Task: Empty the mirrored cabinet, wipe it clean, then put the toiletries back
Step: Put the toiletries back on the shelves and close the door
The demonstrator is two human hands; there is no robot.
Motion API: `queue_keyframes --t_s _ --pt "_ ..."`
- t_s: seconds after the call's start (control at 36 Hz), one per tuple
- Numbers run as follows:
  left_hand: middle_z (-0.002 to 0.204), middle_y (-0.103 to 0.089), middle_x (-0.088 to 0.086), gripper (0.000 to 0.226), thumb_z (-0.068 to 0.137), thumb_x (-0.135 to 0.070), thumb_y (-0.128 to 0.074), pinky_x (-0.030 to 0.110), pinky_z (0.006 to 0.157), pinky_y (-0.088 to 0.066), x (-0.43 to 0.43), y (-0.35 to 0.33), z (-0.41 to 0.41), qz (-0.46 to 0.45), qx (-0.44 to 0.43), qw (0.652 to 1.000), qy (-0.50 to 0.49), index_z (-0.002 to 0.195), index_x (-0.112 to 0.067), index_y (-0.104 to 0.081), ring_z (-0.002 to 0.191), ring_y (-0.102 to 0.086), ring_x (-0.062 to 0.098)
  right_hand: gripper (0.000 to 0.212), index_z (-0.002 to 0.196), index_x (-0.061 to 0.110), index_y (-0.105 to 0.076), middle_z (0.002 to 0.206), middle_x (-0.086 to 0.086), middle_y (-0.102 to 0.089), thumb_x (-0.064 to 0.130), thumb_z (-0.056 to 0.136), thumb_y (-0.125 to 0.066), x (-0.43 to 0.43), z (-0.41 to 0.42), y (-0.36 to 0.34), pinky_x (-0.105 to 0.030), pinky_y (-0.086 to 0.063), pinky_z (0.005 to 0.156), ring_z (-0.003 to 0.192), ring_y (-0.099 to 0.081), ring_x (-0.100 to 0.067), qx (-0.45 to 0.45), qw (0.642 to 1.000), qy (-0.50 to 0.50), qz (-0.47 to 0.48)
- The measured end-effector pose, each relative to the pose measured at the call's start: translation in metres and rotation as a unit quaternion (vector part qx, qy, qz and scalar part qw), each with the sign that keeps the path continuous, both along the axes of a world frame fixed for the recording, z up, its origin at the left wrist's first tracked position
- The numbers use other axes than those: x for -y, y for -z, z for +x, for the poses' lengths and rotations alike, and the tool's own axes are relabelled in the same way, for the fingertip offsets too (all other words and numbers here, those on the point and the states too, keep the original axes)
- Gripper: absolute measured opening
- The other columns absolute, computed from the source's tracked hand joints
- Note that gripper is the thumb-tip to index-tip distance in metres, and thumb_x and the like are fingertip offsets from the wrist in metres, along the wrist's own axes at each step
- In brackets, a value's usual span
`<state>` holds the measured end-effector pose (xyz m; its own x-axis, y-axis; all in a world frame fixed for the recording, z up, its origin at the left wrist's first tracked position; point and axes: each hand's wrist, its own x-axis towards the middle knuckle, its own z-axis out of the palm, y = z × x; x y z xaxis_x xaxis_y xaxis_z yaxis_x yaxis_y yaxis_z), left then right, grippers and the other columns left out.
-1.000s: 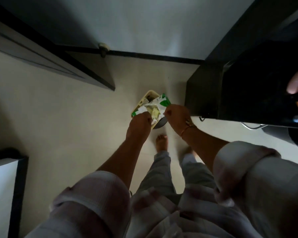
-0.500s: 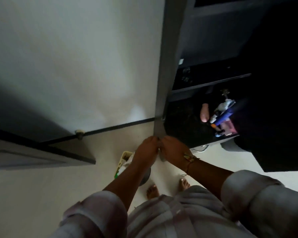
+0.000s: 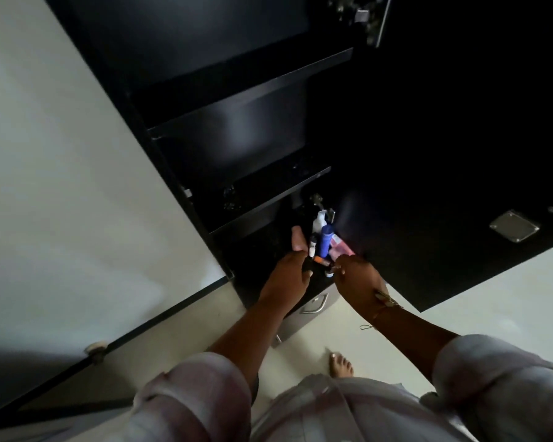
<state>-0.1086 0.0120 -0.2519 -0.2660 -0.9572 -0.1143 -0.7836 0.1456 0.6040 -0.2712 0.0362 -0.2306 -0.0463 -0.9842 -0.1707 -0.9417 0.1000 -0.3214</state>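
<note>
The mirrored cabinet stands open, dark inside, and its upper shelves look bare. On the lowest shelf stands a cluster of toiletries: a blue bottle, a white bottle, a pink tube, a peach tube and several small items. My left hand is at the cluster's left with fingers curled round something small and dark. My right hand reaches in from the right, its fingertips pinching a small white-capped item.
The cabinet door hangs open to the right, with a metal plate on it. Below the cabinet is a grey drawer with a metal handle. A pale wall is to the left, with a door stopper by the floor. My bare foot is below.
The view has swung up from the floor to the cabinet. The green-and-white packet is no longer in my hands. Both hands moved from the door edge into the lowest shelf's toiletries.
</note>
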Motion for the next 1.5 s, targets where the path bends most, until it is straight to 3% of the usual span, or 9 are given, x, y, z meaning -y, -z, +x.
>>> queue_keyframes --t_s 0.14,0.33,0.42,0.56,1.03,1.14,1.33,1.42,1.5 --pt "0.143 -0.046 0.013 0.046 0.091 -0.014 -0.063 0.030 0.102 -0.046 0.025 -0.003 -0.032 0.003 -0.022 1.000 0.002 0.133 -0.014 -0.047 0.127 -0.052 0.024 0.022 0.098 0.012 -0.073 0.093 -0.010 -0.074 0.008 0.077 -0.074 0.010 -0.028 -0.001 -0.024 -0.049 0.058 0.076 -0.071 -0.028 0.055 0.998 0.028 -0.034" --pt "0.135 -0.048 0.008 0.051 0.089 -0.011 -0.063 0.024 0.097 -0.041 0.064 0.014 -0.056 0.000 0.009 1.000 -0.003 0.136 -0.018 -0.047 0.122 -0.053 0.022 0.025 0.114 0.012 -0.067 0.108 -0.015 -0.069 0.019 0.091 -0.059 0.030 -0.047 0.037 -0.024 -0.044 0.078 0.098 -0.065 -0.032 0.091 0.994 0.037 0.040" --pt "0.135 -0.048 0.011 0.061 0.087 -0.006 -0.063 0.028 0.104 -0.037 0.081 0.025 -0.064 0.002 0.020 1.000 0.008 0.143 -0.017 -0.041 0.128 -0.045 0.024 0.026 0.103 0.009 -0.071 0.094 -0.015 -0.072 0.011 0.078 -0.074 0.044 -0.052 0.057 -0.028 -0.053 0.070 0.083 -0.069 -0.033 0.105 0.994 0.021 0.019" --pt "0.129 -0.053 0.005 0.062 0.083 -0.004 -0.063 0.036 0.099 -0.046 0.102 0.050 -0.071 -0.018 0.035 0.999 0.005 0.139 -0.023 -0.045 0.119 -0.049 0.028 0.043 0.125 0.018 -0.060 0.108 -0.013 -0.065 0.025 0.083 -0.061 0.058 -0.050 0.092 -0.034 -0.050 0.080 0.098 -0.063 -0.034 0.067 0.996 -0.020 0.052" --pt "0.137 -0.051 0.012 0.039 0.089 -0.010 -0.061 0.041 0.108 -0.035 0.117 0.065 -0.085 -0.038 0.055 0.998 0.002 0.127 -0.012 -0.055 0.127 -0.047 0.025 0.034 0.126 0.020 -0.057 0.125 -0.010 -0.056 0.020 0.092 -0.053 0.079 -0.030 0.122 -0.032 -0.045 0.085 0.110 -0.056 -0.032 0.056 0.995 -0.023 0.077" --pt "0.125 -0.057 0.013 0.027 0.099 -0.021 -0.042 0.023 0.090 -0.036 0.117 0.064 -0.086 -0.034 0.035 0.999 0.000 0.116 -0.009 -0.059 0.117 -0.047 0.028 0.030 0.122 0.018 -0.059 0.121 -0.011 -0.059 0.016 0.093 -0.052 0.083 -0.032 0.129 -0.032 -0.047 0.084 0.108 -0.058 -0.031 0.052 0.995 -0.027 0.086" --pt "0.110 -0.062 0.014 0.018 0.097 -0.014 -0.045 0.048 0.101 -0.037 0.117 0.052 -0.089 0.010 0.019 0.999 -0.036 0.109 -0.010 -0.058 0.109 -0.052 0.032 0.030 0.116 0.019 -0.064 0.110 -0.008 -0.065 0.015 0.088 -0.057 0.086 -0.036 0.131 -0.029 -0.048 0.080 0.100 -0.062 -0.030 0.082 0.993 -0.023 0.087" --pt "0.087 -0.067 0.006 0.006 0.093 -0.014 -0.048 0.034 0.095 -0.043 0.118 0.051 -0.090 0.024 -0.002 0.999 -0.044 0.089 -0.018 -0.050 0.100 -0.055 0.027 0.027 0.109 0.019 -0.068 0.104 -0.006 -0.068 0.017 0.082 -0.062 0.085 -0.041 0.129 -0.022 -0.042 0.073 0.094 -0.064 -0.029 0.102 0.991 0.008 0.086" --pt "0.114 -0.063 0.011 0.023 0.096 -0.023 -0.046 0.000 0.078 -0.032 0.117 0.038 -0.089 0.047 0.003 0.998 -0.042 0.112 -0.012 -0.059 0.107 -0.050 0.024 0.017 0.097 0.016 -0.069 0.097 -0.008 -0.068 0.017 0.081 -0.063 0.084 -0.045 0.120 -0.020 -0.035 0.068 0.089 -0.063 -0.029 0.114 0.991 0.025 0.070"
